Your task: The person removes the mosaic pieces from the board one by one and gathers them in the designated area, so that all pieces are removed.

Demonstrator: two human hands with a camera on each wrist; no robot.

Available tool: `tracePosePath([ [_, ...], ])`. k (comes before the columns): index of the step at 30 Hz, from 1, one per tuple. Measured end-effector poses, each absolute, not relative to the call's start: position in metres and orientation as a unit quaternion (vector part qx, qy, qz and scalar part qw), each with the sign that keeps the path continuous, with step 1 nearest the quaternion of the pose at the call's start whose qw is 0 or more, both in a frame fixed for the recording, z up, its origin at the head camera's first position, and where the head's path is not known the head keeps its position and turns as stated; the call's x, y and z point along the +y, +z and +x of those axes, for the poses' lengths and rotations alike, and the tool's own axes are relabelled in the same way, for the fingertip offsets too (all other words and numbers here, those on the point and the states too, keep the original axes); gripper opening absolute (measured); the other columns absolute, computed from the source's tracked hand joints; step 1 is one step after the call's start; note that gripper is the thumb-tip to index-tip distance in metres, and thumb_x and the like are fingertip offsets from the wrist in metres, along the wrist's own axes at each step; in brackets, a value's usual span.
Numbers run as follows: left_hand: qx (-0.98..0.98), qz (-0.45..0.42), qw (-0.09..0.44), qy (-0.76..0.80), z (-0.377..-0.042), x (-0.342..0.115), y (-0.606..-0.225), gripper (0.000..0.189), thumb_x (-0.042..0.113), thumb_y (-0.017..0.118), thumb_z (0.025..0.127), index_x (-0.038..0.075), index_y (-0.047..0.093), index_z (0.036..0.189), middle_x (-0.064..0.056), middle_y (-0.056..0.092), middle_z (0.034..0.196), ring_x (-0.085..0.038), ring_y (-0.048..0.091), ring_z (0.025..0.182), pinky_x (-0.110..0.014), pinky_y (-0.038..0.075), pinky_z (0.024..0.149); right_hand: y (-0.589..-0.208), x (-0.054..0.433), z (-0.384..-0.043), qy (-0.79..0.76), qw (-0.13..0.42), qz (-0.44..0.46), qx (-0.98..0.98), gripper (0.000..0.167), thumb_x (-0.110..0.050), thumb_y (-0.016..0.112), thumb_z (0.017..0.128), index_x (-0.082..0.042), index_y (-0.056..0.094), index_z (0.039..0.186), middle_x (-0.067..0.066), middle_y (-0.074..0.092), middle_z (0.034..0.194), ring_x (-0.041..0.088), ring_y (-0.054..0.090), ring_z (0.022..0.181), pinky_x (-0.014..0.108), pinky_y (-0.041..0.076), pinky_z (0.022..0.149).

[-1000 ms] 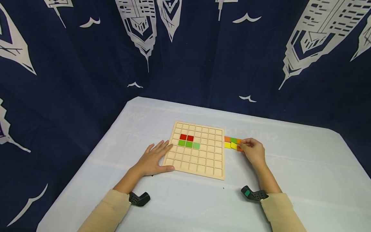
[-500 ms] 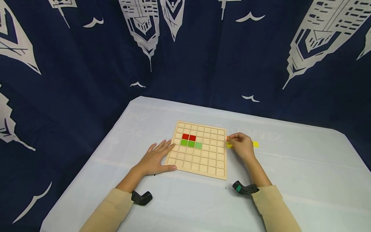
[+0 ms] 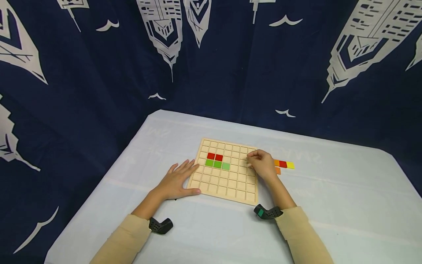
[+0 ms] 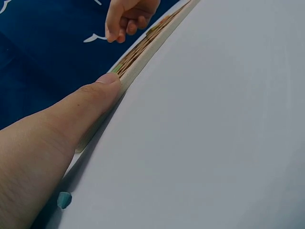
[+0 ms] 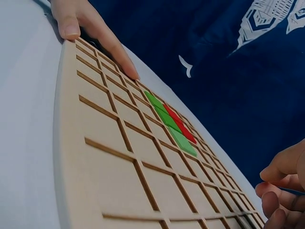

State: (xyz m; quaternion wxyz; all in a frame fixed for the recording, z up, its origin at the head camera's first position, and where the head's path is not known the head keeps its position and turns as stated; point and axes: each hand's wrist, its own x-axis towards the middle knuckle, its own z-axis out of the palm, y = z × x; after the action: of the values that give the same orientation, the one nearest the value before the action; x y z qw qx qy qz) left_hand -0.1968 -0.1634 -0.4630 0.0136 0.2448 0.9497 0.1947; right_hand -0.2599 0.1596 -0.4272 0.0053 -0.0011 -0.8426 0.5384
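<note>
A pale wooden grid board (image 3: 227,180) lies on the table, with two red tiles (image 3: 215,157) and three green tiles (image 3: 217,164) set in its cells. My left hand (image 3: 176,181) is spread at the board's left edge, its thumb (image 4: 102,88) resting on the near corner. Over the board's right side, my right hand (image 3: 262,163) has thumb and forefinger together in a pinch on a small tile, which the fingertips hide almost wholly. In the right wrist view these fingertips (image 5: 267,179) show at the lower right, above the grid.
Right of the board lie loose tiles: a red tile (image 3: 282,164), a yellow tile (image 3: 290,165) and orange tiles (image 3: 278,171), partly behind the right hand. A white cloth covers the table (image 3: 211,234). A dark blue patterned curtain (image 3: 224,66) hangs behind it.
My right hand has moved left from the loose tiles to over the board's right side, uncovering orange and red tiles. The left hand has stayed on the board's edge.
</note>
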Motion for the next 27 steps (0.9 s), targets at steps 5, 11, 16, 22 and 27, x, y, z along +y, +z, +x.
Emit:
tracePosePath([
  [5,0.950,0.243,0.015,0.193,-0.196,-0.164,-0.463,0.094,0.069,0.057,0.083,0.016,0.029,0.155,-0.006,0.020,0.161,-0.026,0.011,0.148,-0.055,0.009,0.115,-0.428,0.145,-0.261,0.540,-0.003,0.022,-0.842,0.015,-0.010,0.063,0.093,0.003,0.065,0.100,0.011,0.064,0.082,0.016,0.059,0.061,0.021,0.048,0.053],
  [11,0.948,0.246,0.015,0.199,-0.197,-0.163,-0.462,0.094,0.068,0.058,0.083,0.017,0.028,0.156,-0.006,0.019,0.161,-0.025,0.011,0.148,-0.055,0.007,0.116,-0.430,0.133,-0.265,0.540,-0.009,0.043,-0.840,0.014,-0.009,0.063,0.092,0.003,0.065,0.099,0.009,0.064,0.081,0.014,0.059,0.061,0.021,0.051,0.055],
  [16,0.949,0.246,0.019,0.199,-0.197,-0.163,-0.461,0.093,0.067,0.059,0.084,0.016,0.028,0.155,-0.006,0.019,0.161,-0.026,0.010,0.148,-0.056,0.007,0.115,-0.429,0.124,-0.267,0.538,-0.014,0.055,-0.841,0.013,-0.009,0.063,0.092,0.003,0.066,0.098,0.012,0.065,0.082,0.015,0.059,0.060,0.022,0.050,0.054],
  [22,0.948,0.248,0.016,0.199,-0.196,-0.163,-0.461,0.093,0.066,0.060,0.084,0.015,0.029,0.155,-0.007,0.020,0.161,-0.027,0.011,0.148,-0.056,0.009,0.115,-0.429,0.115,-0.268,0.539,-0.026,0.057,-0.840,0.014,-0.009,0.063,0.093,0.003,0.066,0.099,0.014,0.066,0.085,0.017,0.063,0.063,0.023,0.051,0.053],
  [27,0.948,0.248,0.014,0.199,-0.196,-0.163,-0.461,0.092,0.066,0.060,0.084,0.015,0.029,0.155,-0.007,0.020,0.161,-0.026,0.011,0.148,-0.056,0.009,0.115,-0.431,0.105,-0.271,0.542,-0.033,0.062,-0.837,0.012,-0.008,0.063,0.092,0.003,0.066,0.098,0.012,0.066,0.083,0.016,0.062,0.064,0.022,0.051,0.054],
])
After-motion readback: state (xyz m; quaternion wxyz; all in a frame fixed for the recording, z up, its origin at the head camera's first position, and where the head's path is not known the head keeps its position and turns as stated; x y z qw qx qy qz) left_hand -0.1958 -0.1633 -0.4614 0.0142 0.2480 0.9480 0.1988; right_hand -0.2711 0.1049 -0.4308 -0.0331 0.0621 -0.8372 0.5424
